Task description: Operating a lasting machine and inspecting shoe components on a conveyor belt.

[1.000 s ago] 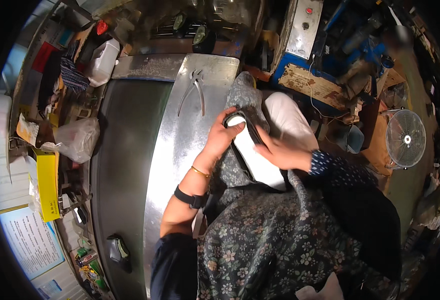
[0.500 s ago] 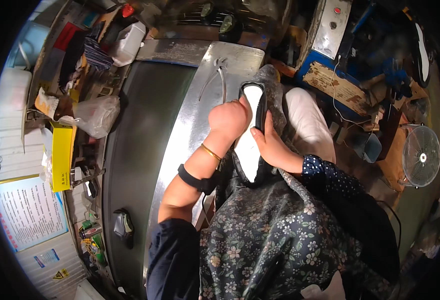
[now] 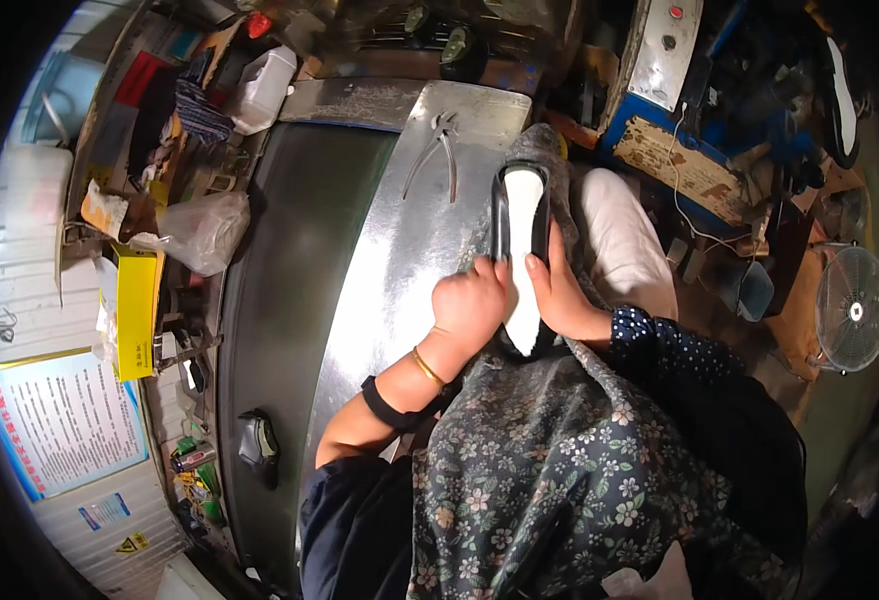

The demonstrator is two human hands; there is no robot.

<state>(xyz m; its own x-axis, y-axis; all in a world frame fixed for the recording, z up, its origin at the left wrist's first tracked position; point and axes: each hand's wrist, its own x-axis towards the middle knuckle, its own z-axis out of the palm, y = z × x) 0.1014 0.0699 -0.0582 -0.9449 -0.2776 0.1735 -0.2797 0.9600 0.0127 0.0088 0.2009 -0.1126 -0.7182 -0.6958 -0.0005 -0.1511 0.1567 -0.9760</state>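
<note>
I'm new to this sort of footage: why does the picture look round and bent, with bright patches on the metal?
Head view: a fisheye lens bends straight edges and leaves black corners; the steel bench top throws back glare near the pliers; the shoe between both hands is sharp and well lit; the rim is dim.

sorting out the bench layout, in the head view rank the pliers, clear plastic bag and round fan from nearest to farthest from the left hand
From the left hand:
1. Pliers, just ahead on the metal sheet.
2. Clear plastic bag, off to the left past the dark belt.
3. Round fan, far right on the floor.
</note>
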